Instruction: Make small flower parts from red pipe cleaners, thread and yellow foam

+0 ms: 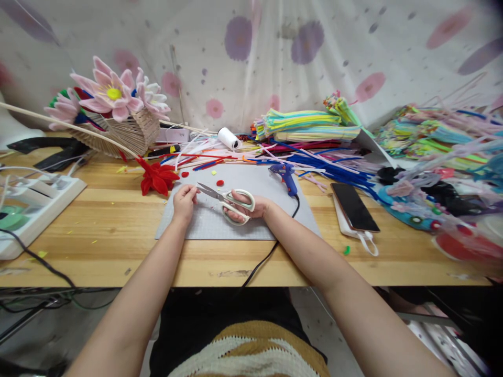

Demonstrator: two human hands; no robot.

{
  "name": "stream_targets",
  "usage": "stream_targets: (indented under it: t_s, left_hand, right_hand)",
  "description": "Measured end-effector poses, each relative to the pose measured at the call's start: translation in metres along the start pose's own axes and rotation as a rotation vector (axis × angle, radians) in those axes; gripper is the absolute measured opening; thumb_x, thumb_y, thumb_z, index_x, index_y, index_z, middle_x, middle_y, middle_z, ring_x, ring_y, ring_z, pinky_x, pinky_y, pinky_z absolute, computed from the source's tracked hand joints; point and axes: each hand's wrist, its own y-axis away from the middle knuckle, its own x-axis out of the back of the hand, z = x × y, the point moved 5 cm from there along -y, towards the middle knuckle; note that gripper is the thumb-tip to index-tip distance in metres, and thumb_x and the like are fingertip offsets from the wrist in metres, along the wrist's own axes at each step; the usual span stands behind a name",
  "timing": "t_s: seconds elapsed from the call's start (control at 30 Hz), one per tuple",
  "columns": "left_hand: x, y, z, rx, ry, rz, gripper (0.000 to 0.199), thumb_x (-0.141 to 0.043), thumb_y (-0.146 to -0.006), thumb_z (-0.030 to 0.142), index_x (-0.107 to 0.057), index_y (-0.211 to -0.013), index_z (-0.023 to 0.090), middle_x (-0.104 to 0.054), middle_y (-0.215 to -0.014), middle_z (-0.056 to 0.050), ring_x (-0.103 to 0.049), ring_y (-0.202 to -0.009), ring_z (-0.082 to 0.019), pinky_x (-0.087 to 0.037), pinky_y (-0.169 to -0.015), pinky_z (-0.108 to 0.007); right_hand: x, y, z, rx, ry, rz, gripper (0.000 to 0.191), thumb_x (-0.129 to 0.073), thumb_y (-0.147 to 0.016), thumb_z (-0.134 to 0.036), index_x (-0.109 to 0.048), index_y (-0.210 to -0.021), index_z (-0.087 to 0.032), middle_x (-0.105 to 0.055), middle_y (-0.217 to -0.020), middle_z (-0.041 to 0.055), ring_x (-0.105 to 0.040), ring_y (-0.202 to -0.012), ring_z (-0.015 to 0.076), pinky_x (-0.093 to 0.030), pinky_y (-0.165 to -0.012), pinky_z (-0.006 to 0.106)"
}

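Observation:
My right hand [247, 204] grips white-handled scissors [238, 207], its fingers through the loops. The blades point left, slightly apart, over a grey mat [243, 230]. Just left of the blade tips, my left hand [185, 201] is closed in a pinch; what it holds is too small to make out. Behind the hands, two small red pieces [220, 183] and a yellow scrap [214, 173] are on the mat. A red fuzzy flower [157, 176] on a long pale stem lies behind my left hand.
A blue glue gun [286, 178] with a black cord lies on the mat's right. A phone [354, 207] sits beyond it. Coloured pipe cleaners [302, 125] fill the back and right. A flower basket [121, 133] and power strip [43, 209] stand left.

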Motion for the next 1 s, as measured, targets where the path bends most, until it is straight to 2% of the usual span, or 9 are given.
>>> stream_targets:
  t_s: [0.13,0.53,1.0]
  left_hand:
    - [-0.0001,0.0006,0.0008,0.059,0.059,0.009,0.013,-0.054,-0.064,0.024,-0.055,-0.054,0.017,-0.041,-0.043,0.003,-0.037,-0.041,-0.009,-0.029,-0.043,-0.023]
    - [-0.0006,0.0017,0.0035,0.122,0.120,-0.003,0.013,-0.053,-0.062,0.023,-0.054,-0.050,0.016,-0.042,-0.040,0.002,-0.038,-0.039,-0.008,-0.029,-0.041,-0.022]
    - [-0.0014,-0.0001,0.0029,0.148,0.125,-0.024,0.013,-0.051,-0.060,0.023,-0.050,-0.048,0.017,-0.041,-0.040,0.002,-0.036,-0.037,-0.008,-0.028,-0.038,-0.021]
  right_hand:
    - [0.0012,-0.0009,0.0009,0.006,-0.021,-0.007,0.057,-0.010,-0.091,-0.050,-0.048,-0.086,-0.009,-0.052,-0.056,0.0018,-0.044,-0.041,0.0073,-0.034,-0.040,0.018]
    - [0.0031,-0.0025,0.0031,0.016,0.014,-0.015,0.053,-0.021,-0.089,-0.056,-0.049,-0.087,-0.010,-0.051,-0.058,0.0009,-0.043,-0.044,0.0075,-0.032,-0.039,0.017]
    - [0.0027,-0.0020,0.0032,-0.004,-0.009,-0.008,0.053,-0.021,-0.089,-0.055,-0.049,-0.086,-0.010,-0.052,-0.058,0.0017,-0.044,-0.044,0.0070,-0.032,-0.038,0.017]
